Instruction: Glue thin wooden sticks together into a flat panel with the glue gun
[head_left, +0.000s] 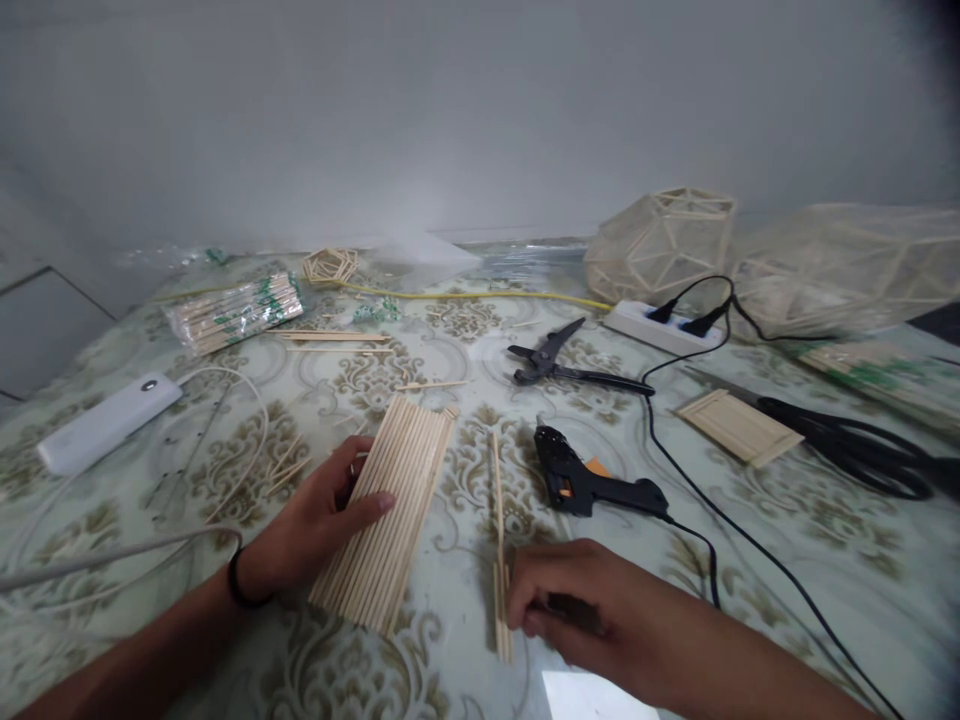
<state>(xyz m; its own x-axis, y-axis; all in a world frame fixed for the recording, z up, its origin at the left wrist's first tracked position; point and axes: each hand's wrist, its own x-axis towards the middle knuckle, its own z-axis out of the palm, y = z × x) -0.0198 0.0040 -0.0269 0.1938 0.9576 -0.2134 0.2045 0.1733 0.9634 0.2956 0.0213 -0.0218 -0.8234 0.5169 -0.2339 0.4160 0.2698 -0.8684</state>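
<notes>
A flat panel of wooden sticks laid side by side [397, 500] lies tilted in front of me. My left hand [334, 515] grips its left edge, thumb on top and fingers partly hidden underneath. To the right of the panel, a few loose wooden sticks [501, 610] lie lengthwise on the patterned tablecloth, one reaching farther than the others. My right hand [577, 605] has its fingers curled and pinched at the side of these sticks. Beyond that hand, a black glue gun [570, 475] rests on its side, nozzle pointing away.
Black cutting pliers [559, 365], a white power strip [660, 325], black scissors [840, 435] and a small wooden panel [739, 427] lie right. Wooden polyhedron frames [660, 245] stand behind. Left are bagged sticks [240, 310] and a white device [109, 420]. Black cable [742, 535] crosses the right side.
</notes>
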